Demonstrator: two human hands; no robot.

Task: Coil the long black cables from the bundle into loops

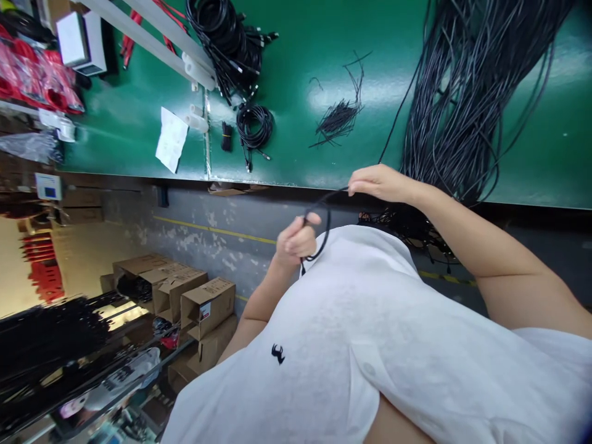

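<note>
My left hand [296, 239] is closed around a black cable [327, 225], which hangs in a loose loop beside the fingers, with a short end below. Held in front of the white shirt, this hand is off the table. My right hand [377, 183] pinches the same cable near the table's front edge, fingers pressed together. From there the cable runs up across the green table towards a large bundle of black cables [453, 123] at the right. A finished-looking coil of black cable [254, 127] lies on the table to the left, with connector ends showing.
A heap of coiled cables [229, 46], a pile of thin black ties [340, 120], a small tied bundle [226, 136] and a paper sheet [171, 140] lie on the green table [296, 166]. White pipes [143, 37] cross the upper left. Cardboard boxes [208, 302] stand at lower left.
</note>
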